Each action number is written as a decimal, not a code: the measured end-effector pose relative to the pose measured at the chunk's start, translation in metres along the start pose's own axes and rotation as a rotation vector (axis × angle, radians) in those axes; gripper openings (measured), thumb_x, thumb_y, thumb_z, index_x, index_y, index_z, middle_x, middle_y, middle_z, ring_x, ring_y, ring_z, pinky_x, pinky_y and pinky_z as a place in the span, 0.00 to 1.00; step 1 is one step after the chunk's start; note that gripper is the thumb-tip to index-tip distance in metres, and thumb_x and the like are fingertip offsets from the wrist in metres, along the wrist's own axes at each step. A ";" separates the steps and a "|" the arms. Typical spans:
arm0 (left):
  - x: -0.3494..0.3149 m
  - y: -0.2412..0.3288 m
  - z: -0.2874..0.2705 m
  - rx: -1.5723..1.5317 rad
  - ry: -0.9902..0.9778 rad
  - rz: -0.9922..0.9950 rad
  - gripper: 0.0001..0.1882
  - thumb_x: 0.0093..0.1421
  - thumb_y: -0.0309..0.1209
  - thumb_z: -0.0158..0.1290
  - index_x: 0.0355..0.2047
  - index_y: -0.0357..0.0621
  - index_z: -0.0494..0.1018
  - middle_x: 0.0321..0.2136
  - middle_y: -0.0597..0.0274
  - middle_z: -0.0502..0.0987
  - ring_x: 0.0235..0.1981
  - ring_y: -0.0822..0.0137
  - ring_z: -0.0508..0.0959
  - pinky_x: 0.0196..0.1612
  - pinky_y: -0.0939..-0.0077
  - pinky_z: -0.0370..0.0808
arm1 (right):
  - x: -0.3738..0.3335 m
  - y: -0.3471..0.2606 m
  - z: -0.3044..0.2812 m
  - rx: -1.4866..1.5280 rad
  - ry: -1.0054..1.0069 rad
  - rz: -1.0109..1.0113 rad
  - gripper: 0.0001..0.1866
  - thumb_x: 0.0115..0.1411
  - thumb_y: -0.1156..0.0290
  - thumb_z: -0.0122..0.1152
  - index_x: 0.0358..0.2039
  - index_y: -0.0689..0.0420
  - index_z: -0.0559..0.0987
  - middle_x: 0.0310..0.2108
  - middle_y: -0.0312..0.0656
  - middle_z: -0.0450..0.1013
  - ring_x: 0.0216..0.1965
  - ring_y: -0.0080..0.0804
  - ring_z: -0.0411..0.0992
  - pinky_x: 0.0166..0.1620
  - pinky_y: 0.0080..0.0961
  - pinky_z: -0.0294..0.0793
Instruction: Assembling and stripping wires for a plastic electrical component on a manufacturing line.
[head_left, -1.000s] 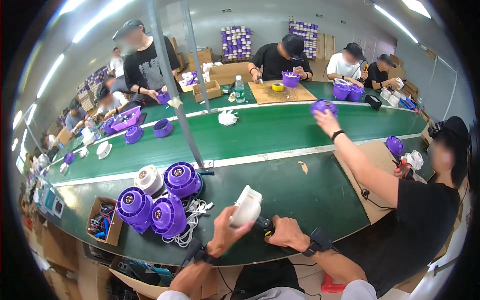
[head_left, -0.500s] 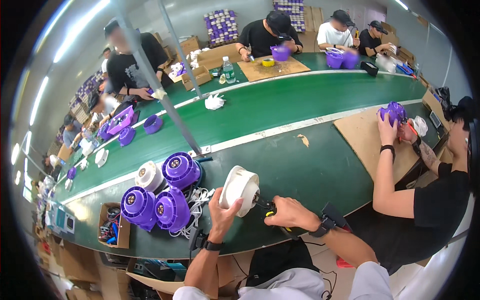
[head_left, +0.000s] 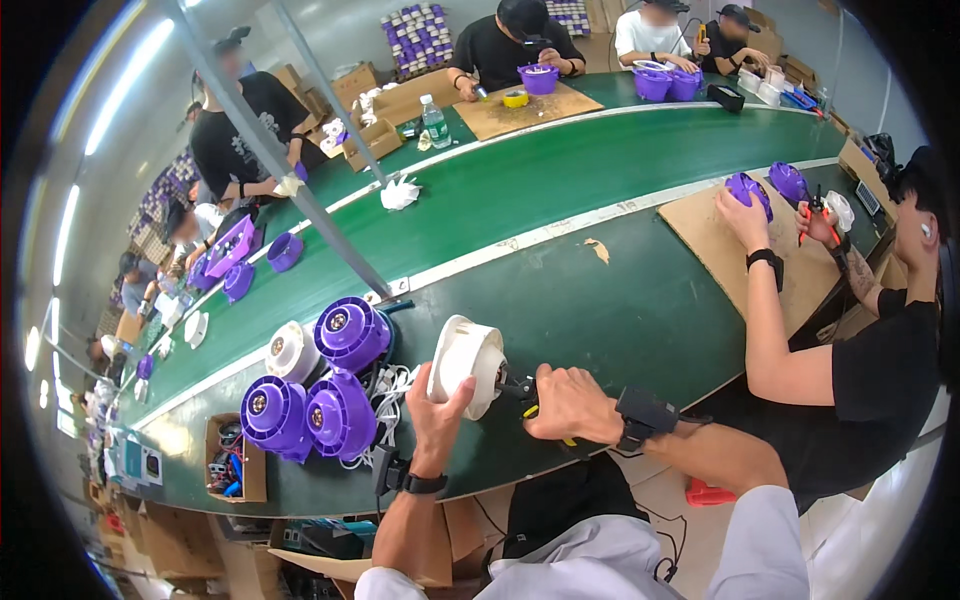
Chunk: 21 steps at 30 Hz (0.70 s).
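Note:
My left hand [head_left: 437, 415] grips a white round plastic housing [head_left: 468, 362] by its rim and side, tilted with its open face to the right. My right hand [head_left: 572, 402] is closed around a pair of pliers [head_left: 518, 392] with black and yellow handles. The pliers' jaws reach to the metal part in the middle of the housing; whether they clamp it I cannot tell. To the left, on the table, stand purple motor housings [head_left: 352, 330] and another white housing [head_left: 290, 352]. White cables [head_left: 392, 400] lie beside them.
A small cardboard box [head_left: 250, 470] of tools and wires sits at the near left. A metal post [head_left: 270, 150] rises from the table by the green conveyor belt [head_left: 560, 170]. A co-worker at the right handles a purple housing [head_left: 750, 197] over a brown board [head_left: 720, 240].
My hands, the white housing and the pliers stay together, with the housing turned slightly. My view has shifted. The co-worker at the right now holds the red-handled tool apart from the purple housing.

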<state>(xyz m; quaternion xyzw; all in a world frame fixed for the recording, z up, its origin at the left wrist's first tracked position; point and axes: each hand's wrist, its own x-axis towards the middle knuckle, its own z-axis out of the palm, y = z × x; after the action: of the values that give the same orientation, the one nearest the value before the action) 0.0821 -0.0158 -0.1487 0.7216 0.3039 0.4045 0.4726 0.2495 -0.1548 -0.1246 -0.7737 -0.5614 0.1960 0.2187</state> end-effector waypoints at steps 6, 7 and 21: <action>0.013 0.014 0.001 0.008 -0.060 -0.133 0.22 0.55 0.39 0.65 0.39 0.31 0.75 0.31 0.60 0.78 0.31 0.73 0.76 0.34 0.77 0.74 | 0.008 0.008 -0.010 -0.039 -0.089 -0.045 0.25 0.42 0.62 0.62 0.30 0.75 0.72 0.23 0.66 0.74 0.28 0.63 0.77 0.37 0.46 0.78; 0.012 0.009 0.002 0.012 -0.062 -0.136 0.22 0.55 0.39 0.65 0.39 0.31 0.75 0.31 0.60 0.78 0.31 0.73 0.76 0.34 0.77 0.74 | 0.006 0.008 -0.007 -0.035 -0.091 -0.045 0.25 0.42 0.62 0.62 0.30 0.75 0.72 0.23 0.66 0.74 0.28 0.63 0.77 0.37 0.46 0.78; -0.006 -0.022 0.001 -0.140 -0.003 0.024 0.31 0.53 0.46 0.68 0.45 0.32 0.72 0.36 0.62 0.76 0.37 0.73 0.75 0.39 0.78 0.73 | -0.004 0.006 0.010 0.166 -0.015 0.076 0.27 0.44 0.62 0.64 0.31 0.78 0.72 0.25 0.67 0.75 0.31 0.65 0.77 0.40 0.44 0.78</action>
<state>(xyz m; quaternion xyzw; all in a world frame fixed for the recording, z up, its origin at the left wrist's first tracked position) 0.0790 -0.0133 -0.1711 0.6910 0.2654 0.4291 0.5177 0.2480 -0.1596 -0.1360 -0.7720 -0.5152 0.2558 0.2704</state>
